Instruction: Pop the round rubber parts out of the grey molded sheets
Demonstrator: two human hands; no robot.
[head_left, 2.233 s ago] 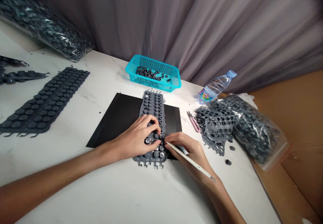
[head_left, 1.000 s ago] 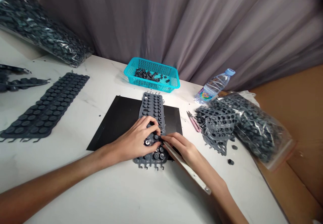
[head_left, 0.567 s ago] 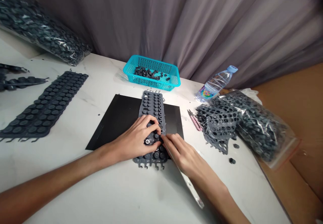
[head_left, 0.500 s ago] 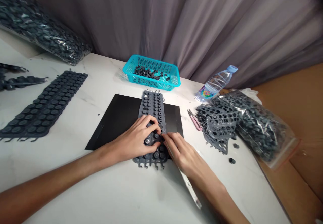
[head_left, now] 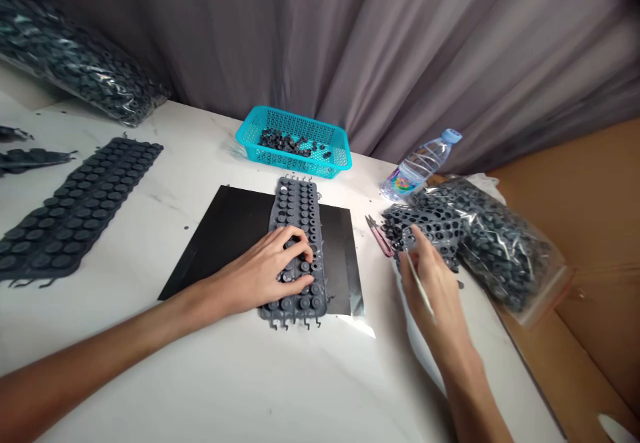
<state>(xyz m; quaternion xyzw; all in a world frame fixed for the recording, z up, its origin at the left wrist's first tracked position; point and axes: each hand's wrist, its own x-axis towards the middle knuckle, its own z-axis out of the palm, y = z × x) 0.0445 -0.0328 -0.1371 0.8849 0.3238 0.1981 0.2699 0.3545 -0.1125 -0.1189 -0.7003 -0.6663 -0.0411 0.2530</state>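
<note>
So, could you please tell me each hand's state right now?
Left hand: partly open, resting on the studded sheet.
Right hand: closed on a slim white tool.

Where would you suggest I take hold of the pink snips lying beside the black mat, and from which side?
I would pinch the pink handles from above, coming from the near side. The snips lie flat with their dark blades pointing to the far side, so the handle end seems safer; perforated sheets crowd their right side.
</note>
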